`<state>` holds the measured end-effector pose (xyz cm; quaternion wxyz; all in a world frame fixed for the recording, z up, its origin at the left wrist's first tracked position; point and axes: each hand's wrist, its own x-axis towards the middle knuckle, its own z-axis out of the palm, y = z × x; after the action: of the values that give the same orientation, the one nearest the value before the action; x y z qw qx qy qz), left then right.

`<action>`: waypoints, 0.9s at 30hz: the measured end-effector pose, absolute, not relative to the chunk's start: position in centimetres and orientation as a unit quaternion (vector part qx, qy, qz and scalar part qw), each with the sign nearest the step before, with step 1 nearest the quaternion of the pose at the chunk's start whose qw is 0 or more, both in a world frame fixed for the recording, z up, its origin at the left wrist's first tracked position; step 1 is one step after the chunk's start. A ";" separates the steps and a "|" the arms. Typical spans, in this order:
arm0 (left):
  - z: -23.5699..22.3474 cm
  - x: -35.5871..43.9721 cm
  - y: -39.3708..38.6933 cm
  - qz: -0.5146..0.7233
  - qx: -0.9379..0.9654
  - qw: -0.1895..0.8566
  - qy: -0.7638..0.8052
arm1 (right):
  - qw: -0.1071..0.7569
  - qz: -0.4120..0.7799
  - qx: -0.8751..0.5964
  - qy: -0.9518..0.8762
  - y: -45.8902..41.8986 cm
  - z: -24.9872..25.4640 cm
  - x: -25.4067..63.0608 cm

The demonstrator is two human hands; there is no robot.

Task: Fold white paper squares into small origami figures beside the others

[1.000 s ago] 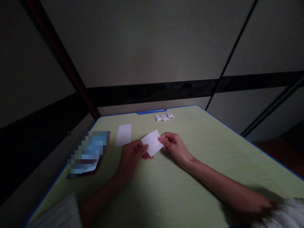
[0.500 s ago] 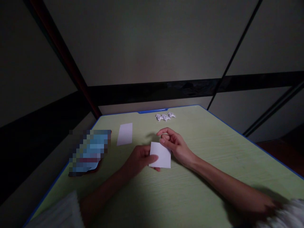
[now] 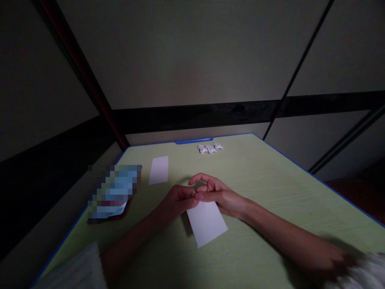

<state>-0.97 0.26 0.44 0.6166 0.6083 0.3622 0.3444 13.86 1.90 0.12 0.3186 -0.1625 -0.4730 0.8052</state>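
A white sheet of paper (image 3: 207,224) hangs toward me from between my two hands, just above the table. My left hand (image 3: 177,202) pinches its upper left edge between thumb and fingers. The thumb and a curled finger of my right hand (image 3: 221,194) grip the same top edge, close to the left thumb, while the right index finger arches away from the paper. The fingers cover the top part of the sheet, so any fold there is hidden.
A second white paper (image 3: 159,170) lies flat at the left. Three small folded paper figures (image 3: 210,149) stand near the far edge. A device with a blurred screen (image 3: 117,190) lies on the left of the green table (image 3: 270,180), before dark wall panels (image 3: 180,60).
The paper has turned and now reaches farther toward me, showing a longer face. My right hand has moved left and down onto its top edge, and my fingers have come together.
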 end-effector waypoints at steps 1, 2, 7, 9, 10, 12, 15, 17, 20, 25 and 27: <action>0.3 -1.0 0.3 0.337 0.597 0.630 0.365 | 0.319 0.813 -0.160 -0.460 1.9 0.1 13.8; 0.2 -1.1 0.3 0.329 0.586 0.643 0.367 | 0.323 0.819 -0.157 -0.448 1.9 0.1 13.8; -0.1 -1.7 0.7 0.359 0.544 0.674 0.347 | 0.378 0.819 -0.144 -0.407 2.3 0.1 14.1; 0.1 -1.9 0.8 0.391 0.516 0.681 0.342 | 0.417 0.805 -0.155 -0.391 2.5 0.3 14.4; 0.3 -2.1 0.9 0.410 0.501 0.680 0.343 | 0.441 0.794 -0.166 -0.384 2.7 0.4 14.5; 0.6 -2.3 1.1 0.467 0.475 0.653 0.362 | 0.486 0.765 -0.198 -0.374 2.9 0.6 14.7; 0.9 -2.2 1.2 0.504 0.487 0.601 0.384 | 0.512 0.730 -0.244 -0.382 3.1 0.7 14.6; 0.7 -1.8 1.1 0.487 0.515 0.581 0.401 | 0.501 0.717 -0.262 -0.408 2.9 0.5 14.3; 0.3 -1.2 1.0 0.449 0.544 0.546 0.453 | 0.480 0.692 -0.265 -0.469 2.6 0.3 13.9; 0.0 -0.9 0.8 0.444 0.584 0.484 0.477 | 0.428 0.625 -0.287 -0.586 2.2 0.1 13.7; 0.1 -0.9 0.7 0.445 0.599 0.464 0.478 | 0.404 0.596 -0.300 -0.626 1.9 0.0 13.7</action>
<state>-0.92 0.66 0.06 0.4640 0.5985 0.4783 0.4446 13.69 1.95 0.01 0.4037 -0.2997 -0.6264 0.5957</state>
